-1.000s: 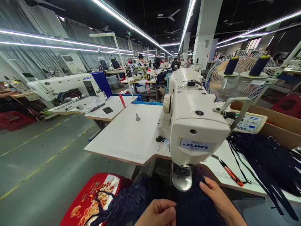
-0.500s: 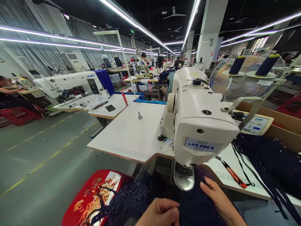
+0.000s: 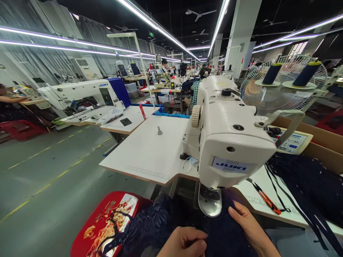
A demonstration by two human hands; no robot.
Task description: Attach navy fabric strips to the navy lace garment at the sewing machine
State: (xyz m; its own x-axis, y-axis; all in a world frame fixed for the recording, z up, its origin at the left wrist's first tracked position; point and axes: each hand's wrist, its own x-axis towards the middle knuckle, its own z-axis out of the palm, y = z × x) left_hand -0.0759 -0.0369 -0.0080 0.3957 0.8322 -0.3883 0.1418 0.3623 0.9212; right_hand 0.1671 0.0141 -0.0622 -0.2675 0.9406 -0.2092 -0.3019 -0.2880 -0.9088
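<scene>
Dark navy fabric (image 3: 223, 233) lies under the front of a white JUKI sewing machine (image 3: 234, 153), below its rounded metal guard (image 3: 210, 205). My left hand (image 3: 184, 242) pinches the fabric's near left part between thumb and fingers. At the right edge, my right hand (image 3: 245, 219) grips the same cloth, thumb on top and its other fingers partly hidden. The needle area is hidden behind the machine head and guard. More ruffled navy fabric (image 3: 152, 221) with thin straps hangs to the left, over a red printed box (image 3: 107, 221).
Orange-handled thread snips (image 3: 268, 201) lie on the tabletop at right, beside a pile of navy fabric and straps (image 3: 302, 185). A grey flat tool (image 3: 159, 130) rests on the white table (image 3: 144, 153). Two navy thread cones (image 3: 272, 74) stand before a fan. Another JUKI machine (image 3: 85, 94) is at left.
My left hand has shifted slightly to the right along the fabric. My right hand stays nearly where it was, and the view has moved very slightly.
</scene>
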